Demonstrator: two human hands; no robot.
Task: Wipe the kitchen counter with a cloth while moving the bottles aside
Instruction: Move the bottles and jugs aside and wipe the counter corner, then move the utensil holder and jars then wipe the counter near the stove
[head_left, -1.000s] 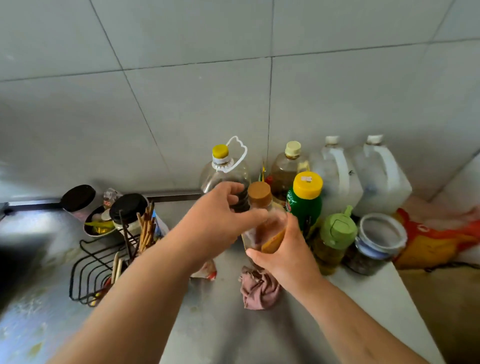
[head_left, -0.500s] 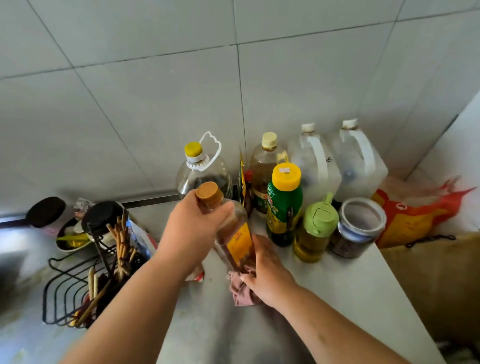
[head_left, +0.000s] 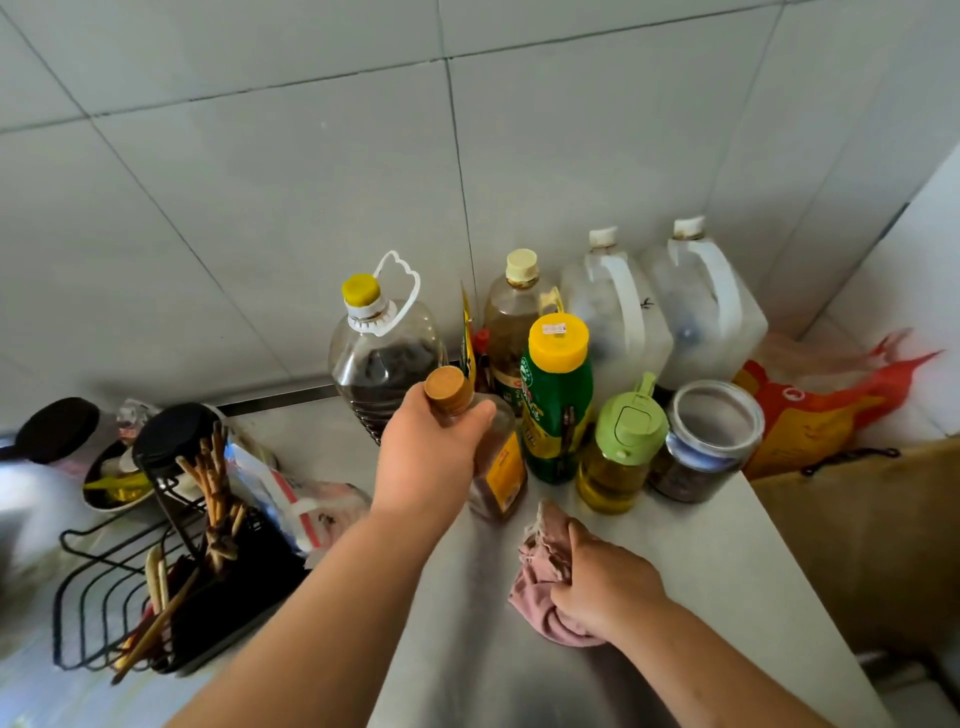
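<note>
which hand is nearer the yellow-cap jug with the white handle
Left. Left hand holds a brown-capped bottle right before the jug; right hand grips the cloth, farther off.

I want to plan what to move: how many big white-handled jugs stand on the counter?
2. Left jug stands behind the green bottle; right jug stands beside it, near the red bag. More may be hidden behind.

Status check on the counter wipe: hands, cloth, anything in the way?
Left hand grips brown-capped bottle at its neck. Right hand grips pink cloth on counter. Green bottle and green-lidded oil bottle stand behind cloth.
</note>
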